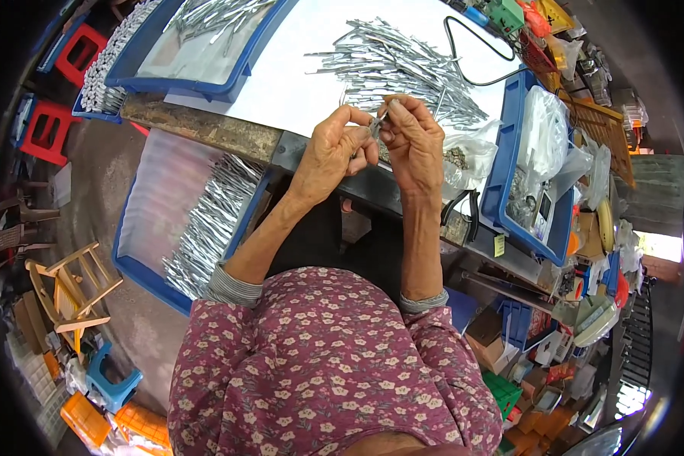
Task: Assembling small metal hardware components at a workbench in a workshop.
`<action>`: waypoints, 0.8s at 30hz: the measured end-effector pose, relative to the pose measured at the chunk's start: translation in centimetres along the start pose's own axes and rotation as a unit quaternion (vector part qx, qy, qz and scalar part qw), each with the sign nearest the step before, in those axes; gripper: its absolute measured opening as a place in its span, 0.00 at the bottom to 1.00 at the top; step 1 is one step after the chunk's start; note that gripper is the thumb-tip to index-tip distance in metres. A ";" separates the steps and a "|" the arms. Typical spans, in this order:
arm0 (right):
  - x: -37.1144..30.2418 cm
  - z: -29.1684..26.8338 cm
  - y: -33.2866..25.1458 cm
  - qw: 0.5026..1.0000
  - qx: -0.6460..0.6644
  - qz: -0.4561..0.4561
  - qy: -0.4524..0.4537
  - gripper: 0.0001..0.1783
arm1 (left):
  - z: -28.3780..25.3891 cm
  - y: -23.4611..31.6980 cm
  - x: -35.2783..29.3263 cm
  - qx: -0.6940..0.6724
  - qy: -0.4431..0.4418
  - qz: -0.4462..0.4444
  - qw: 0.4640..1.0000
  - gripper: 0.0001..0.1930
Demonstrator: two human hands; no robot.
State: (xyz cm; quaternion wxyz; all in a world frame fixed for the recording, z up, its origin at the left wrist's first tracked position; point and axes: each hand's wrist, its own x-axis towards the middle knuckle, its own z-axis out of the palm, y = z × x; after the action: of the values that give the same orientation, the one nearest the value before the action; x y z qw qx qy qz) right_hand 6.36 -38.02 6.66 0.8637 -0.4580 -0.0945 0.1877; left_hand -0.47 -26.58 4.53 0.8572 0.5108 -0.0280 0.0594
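Observation:
My left hand (333, 155) and my right hand (416, 146) meet over the front edge of the white-topped workbench (289, 87). Both are closed in a pinch on one small grey metal piece (376, 125). Fingers cover much of it, so its exact kind is not clear. Just beyond my hands lies a loose pile of slim silver metal strips (395, 64), pointing in many directions. Close to my right hand, a clear plastic bag (475, 156) lies open with small brownish parts (456, 157) in it.
A blue tray (228, 87) with metal strips stands at the bench's left. Below it is another blue tray (156, 285) of strips. To the right, a blue bin (513, 144) holds plastic bags. A black cable (452, 45) curves behind the pile. Red stools (49, 133) stand far left.

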 end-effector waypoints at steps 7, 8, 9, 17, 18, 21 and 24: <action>-0.2 -0.3 0.5 1.000 -0.007 0.002 0.005 0.08 | 0.1 -0.1 -0.4 0.016 -0.001 -0.001 1.000 0.09; -0.2 -0.3 0.6 1.000 -0.017 -0.004 0.004 0.08 | 0.1 0.0 -0.5 0.021 0.000 -0.003 1.000 0.09; -0.2 -0.4 0.6 1.000 -0.028 -0.011 0.002 0.08 | 0.2 0.1 -0.5 0.024 0.001 -0.005 1.000 0.09; -0.5 -0.4 0.7 1.000 -0.017 -0.004 0.008 0.08 | 0.2 -0.3 -0.7 0.017 0.007 -0.001 1.000 0.09; -0.5 -0.3 0.7 1.000 -0.017 -0.002 0.010 0.08 | 0.2 -0.3 -0.7 0.019 0.007 -0.001 1.000 0.09; -0.7 0.0 0.7 0.999 -0.031 -0.007 0.013 0.07 | 0.1 -0.4 -0.8 0.019 0.008 -0.003 1.000 0.09; -0.8 0.1 0.7 0.998 -0.063 -0.023 0.016 0.07 | 0.2 -0.3 -0.9 0.011 0.013 -0.005 1.000 0.08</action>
State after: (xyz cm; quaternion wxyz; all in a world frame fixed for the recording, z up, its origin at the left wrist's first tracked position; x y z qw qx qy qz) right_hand 5.48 -37.91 6.09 0.8388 -0.5120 -0.1030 0.1538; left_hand -1.27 -26.97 4.29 0.8519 0.5198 -0.0130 0.0619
